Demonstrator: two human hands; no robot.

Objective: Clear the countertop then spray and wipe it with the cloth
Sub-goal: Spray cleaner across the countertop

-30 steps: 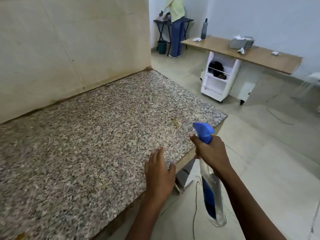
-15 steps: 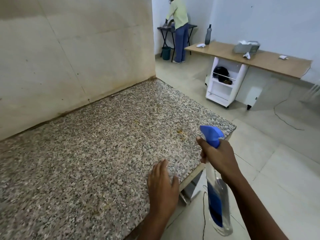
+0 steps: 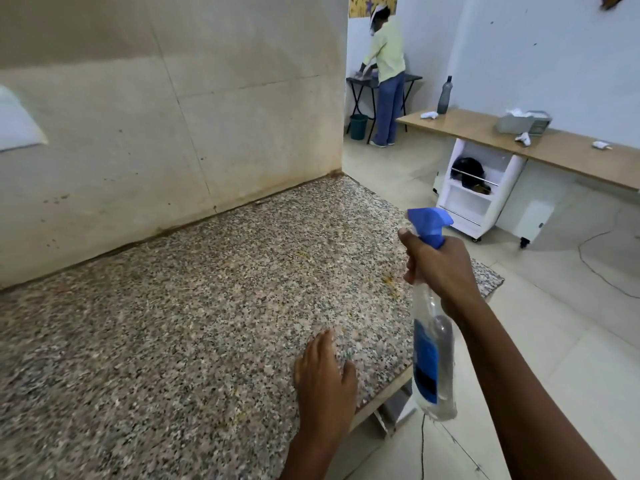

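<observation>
The spray bottle (image 3: 433, 344) (blue top, clear body) hangs over the surface's (image 3: 194, 306) near right edge, gripped at the neck by the right hand (image 3: 440, 268). The left hand (image 3: 323, 379) rests flat on that edge, fingers straight.

Spray bottle (image 3: 433, 355): clear body, blue label and trigger head, held upright above the table's near right edge.
Table (image 3: 194, 306): speckled granite top, yellowish smear near right end.

Speckled granite countertop (image 3: 207, 306); clear plastic spray bottle (image 3: 433, 358).
</observation>
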